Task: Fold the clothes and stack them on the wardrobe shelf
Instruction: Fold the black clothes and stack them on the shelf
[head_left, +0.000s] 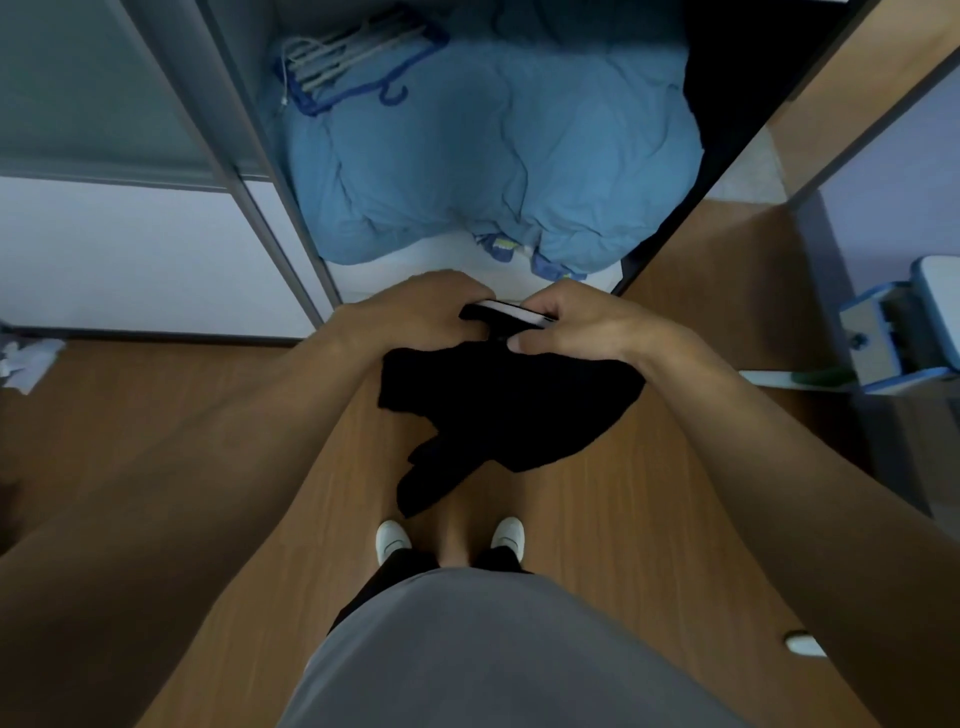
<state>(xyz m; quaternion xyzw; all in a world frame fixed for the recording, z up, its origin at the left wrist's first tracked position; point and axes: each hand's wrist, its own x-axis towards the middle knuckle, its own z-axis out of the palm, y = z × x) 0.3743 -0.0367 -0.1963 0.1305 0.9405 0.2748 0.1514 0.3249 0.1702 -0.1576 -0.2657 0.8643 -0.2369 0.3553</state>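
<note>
A black garment (498, 405) hangs in the air in front of me, above the wooden floor. My left hand (421, 314) grips its top edge on the left, fingers curled over the cloth. My right hand (576, 322) pinches the top edge on the right, thumb below. A pale band (511, 313) of the garment shows between the two hands. The lower part droops to a point near my feet. Straight ahead the wardrobe stands with its white bottom shelf (441, 257) just beyond my hands.
A bulky blue duvet (493, 150) fills the wardrobe bottom, with blue and white hangers (353, 57) on top of it. The wardrobe frame (260, 182) rises at left, a wooden door (727, 223) at right. A blue-and-white box (904, 332) sits at far right.
</note>
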